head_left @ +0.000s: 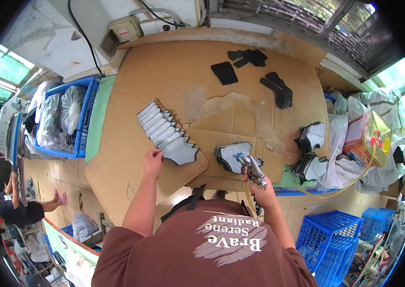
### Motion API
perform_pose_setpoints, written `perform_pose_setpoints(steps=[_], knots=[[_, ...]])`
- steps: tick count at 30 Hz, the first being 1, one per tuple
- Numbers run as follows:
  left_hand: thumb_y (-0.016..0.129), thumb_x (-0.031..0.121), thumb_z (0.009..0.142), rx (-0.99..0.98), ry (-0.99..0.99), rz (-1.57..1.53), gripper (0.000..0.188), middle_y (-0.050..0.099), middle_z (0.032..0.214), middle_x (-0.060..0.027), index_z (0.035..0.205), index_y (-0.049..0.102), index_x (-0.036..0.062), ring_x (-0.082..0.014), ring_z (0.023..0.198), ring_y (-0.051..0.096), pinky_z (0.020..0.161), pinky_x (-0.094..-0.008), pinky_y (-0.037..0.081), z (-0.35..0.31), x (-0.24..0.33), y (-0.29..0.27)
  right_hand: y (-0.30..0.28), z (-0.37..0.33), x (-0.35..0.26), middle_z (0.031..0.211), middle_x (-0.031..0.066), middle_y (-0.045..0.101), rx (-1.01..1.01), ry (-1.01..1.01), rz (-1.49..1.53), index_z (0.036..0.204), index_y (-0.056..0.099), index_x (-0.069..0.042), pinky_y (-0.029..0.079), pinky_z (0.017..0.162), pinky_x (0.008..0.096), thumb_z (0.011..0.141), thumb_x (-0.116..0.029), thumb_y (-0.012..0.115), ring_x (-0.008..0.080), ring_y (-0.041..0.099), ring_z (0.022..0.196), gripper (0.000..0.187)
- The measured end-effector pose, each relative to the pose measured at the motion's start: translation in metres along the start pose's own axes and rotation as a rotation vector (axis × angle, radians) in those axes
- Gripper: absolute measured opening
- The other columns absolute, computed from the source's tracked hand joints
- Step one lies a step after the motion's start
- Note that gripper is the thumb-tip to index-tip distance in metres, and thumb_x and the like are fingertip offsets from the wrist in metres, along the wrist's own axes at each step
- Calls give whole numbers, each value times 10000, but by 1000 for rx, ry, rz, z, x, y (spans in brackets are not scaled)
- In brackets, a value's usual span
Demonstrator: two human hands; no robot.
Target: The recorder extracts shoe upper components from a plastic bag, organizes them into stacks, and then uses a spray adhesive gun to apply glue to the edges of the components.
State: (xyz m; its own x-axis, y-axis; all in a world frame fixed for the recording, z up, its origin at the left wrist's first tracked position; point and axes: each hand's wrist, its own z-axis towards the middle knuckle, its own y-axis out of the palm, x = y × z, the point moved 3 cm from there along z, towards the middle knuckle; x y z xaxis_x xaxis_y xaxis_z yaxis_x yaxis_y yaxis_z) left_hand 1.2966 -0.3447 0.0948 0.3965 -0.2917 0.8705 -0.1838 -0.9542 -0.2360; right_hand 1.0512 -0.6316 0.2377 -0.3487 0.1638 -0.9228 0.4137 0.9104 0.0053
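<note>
A row of overlapping grey fabric pieces (160, 126) with dark edges slants across the cardboard. At its near end lies the widest-showing grey piece (181, 149), with my left hand (152, 163) at its left corner, fingertips pinched together on the edge. My right hand (263, 191) is wrapped round a metal spray gun (252, 173) with a blue part near its front. The gun is over a stack of similar grey pieces (226, 155), partly hiding it. Below the right hand, a yellowish hose is partly visible.
Cardboard (164, 71) covers the table. Black pieces (224, 73) lie at the far side, and more grey stacks (311, 167) at the right edge. A blue crate (87, 119) of bagged goods stands left; a yellowish container (379, 143) with a hose stands right. Another person (20, 210) is far left.
</note>
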Motion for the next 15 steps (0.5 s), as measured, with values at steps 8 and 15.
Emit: perform_pose_setpoints(steps=[8, 15], knots=[[642, 108, 724, -61, 644, 365, 268, 539, 913, -136, 951, 557, -7, -268, 805, 531, 689, -335, 453, -40, 51, 56, 9, 4, -4, 842, 18, 563, 8, 35, -46, 913, 553, -25, 399, 757, 248, 720, -2, 482, 105, 500, 808, 206], [713, 194, 664, -505, 830, 409, 485, 511, 928, -125, 1072, 561, -18, -284, 900, 482, 807, -339, 391, -98, 102, 143, 13, 8, -6, 770, 12, 552, -2, 57, -11, 948, 554, -18, 411, 718, 244, 727, -13, 485, 98, 504, 745, 232]])
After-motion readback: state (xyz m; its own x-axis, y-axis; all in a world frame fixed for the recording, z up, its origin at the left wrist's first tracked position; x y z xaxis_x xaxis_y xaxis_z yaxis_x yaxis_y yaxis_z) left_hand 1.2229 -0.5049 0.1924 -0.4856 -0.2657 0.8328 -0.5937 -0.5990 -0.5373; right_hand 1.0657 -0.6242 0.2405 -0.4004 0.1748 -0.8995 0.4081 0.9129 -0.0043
